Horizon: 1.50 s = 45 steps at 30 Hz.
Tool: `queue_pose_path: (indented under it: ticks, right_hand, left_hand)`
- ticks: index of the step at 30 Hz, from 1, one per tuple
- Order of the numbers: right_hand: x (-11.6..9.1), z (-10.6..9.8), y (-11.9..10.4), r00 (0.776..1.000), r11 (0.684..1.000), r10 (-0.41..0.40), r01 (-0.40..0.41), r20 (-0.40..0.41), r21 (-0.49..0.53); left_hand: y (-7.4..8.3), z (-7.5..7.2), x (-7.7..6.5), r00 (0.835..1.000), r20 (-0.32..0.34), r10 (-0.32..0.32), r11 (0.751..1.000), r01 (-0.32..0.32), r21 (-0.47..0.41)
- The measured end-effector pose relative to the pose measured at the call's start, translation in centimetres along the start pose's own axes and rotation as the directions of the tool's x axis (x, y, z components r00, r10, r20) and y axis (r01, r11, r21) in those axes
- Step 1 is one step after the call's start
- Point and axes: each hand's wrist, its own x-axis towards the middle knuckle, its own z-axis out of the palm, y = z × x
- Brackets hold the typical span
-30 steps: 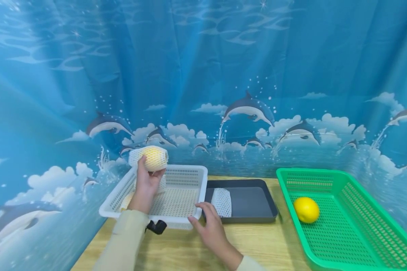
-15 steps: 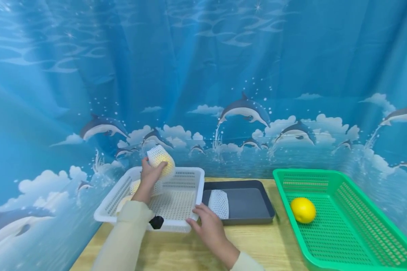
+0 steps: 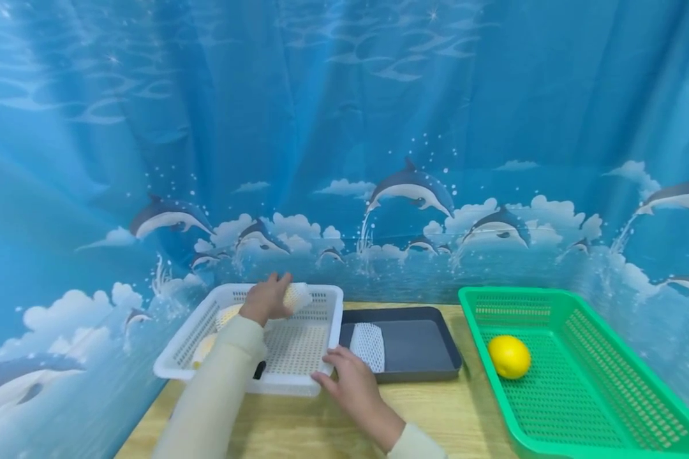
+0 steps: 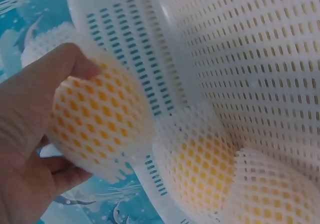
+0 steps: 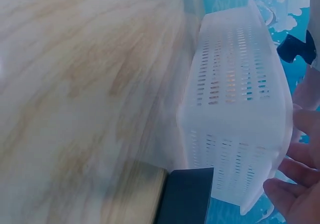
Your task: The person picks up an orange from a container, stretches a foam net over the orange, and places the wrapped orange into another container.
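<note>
My left hand [image 3: 266, 299] grips a yellow fruit in a white foam net sleeve [image 4: 97, 116], over the far part of the white perforated basket [image 3: 335, 319]. In the left wrist view the thumb lies across the net and the other fingers are partly hidden behind the fruit. Two more netted yellow fruits [image 4: 197, 171] lie together in the basket's left part. My right hand [image 3: 353, 386] touches the rim at the near right corner of the basket, its fingers loosely spread. The right wrist view shows its fingertips [image 5: 277, 189] at the rim.
Right of the white basket stands a dark grey tray [image 3: 416, 344] with a flattened foam net sleeve [image 3: 369, 346] in it. A green basket [image 3: 585, 382] at the right holds a bare yellow fruit [image 3: 509, 357]. A dolphin-print curtain [image 3: 344, 159] hangs behind the table.
My left hand has turned over and come down into the white basket's far part with the netted fruit. My right hand stays at the rim. The head view has shifted slightly.
</note>
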Motion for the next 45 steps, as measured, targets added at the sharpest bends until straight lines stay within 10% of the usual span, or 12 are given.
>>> queue_pose_path:
  ticks: [19,45]
  right_hand:
    - [0.2,0.0,0.4,0.999,0.999,-0.038,0.038,0.015,-0.031]
    - [0.0,-0.2,0.5,0.998,0.998,-0.055,0.055,-0.013,-0.026]
  left_hand:
    - [0.3,1.6,0.6,0.991,0.112,0.079,0.996,-0.084,0.043]
    - [1.8,2.3,0.9,0.969,0.212,-0.123,0.988,0.14,-0.068]
